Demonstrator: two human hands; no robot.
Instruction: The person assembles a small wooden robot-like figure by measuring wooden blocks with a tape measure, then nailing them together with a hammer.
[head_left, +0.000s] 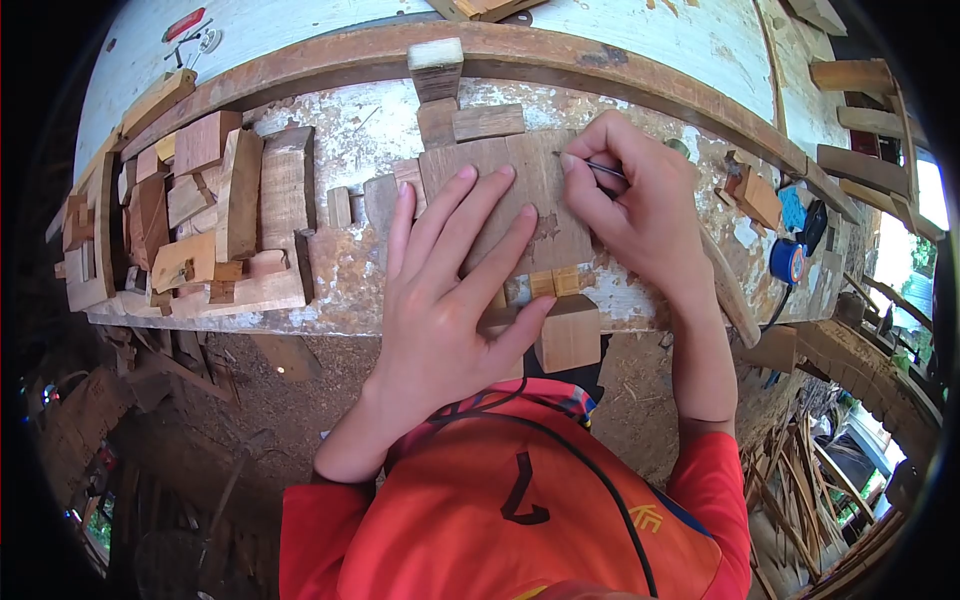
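A flat square wooden board [545, 215] lies on the worn workbench. My left hand [450, 260] rests on it with the fingers spread, holding nothing. In my right hand [635, 190] is a slim dark pencil [605, 169], pinched between thumb and fingers, its tip at the board's upper right. Small wooden blocks touch or stand close to the board's far edge, among them a short block [488, 122] and an upright block [435, 70]. Below the near edge, a larger wooden block [568, 335] sits at the bench edge, partly behind my left thumb.
Several wood offcuts [200, 215] are piled at the left of the bench. A long wooden beam [330, 62] runs across behind the board. To the right lie a wooden handle [730, 290], a blue tape roll [787, 262] and a brown block [757, 197].
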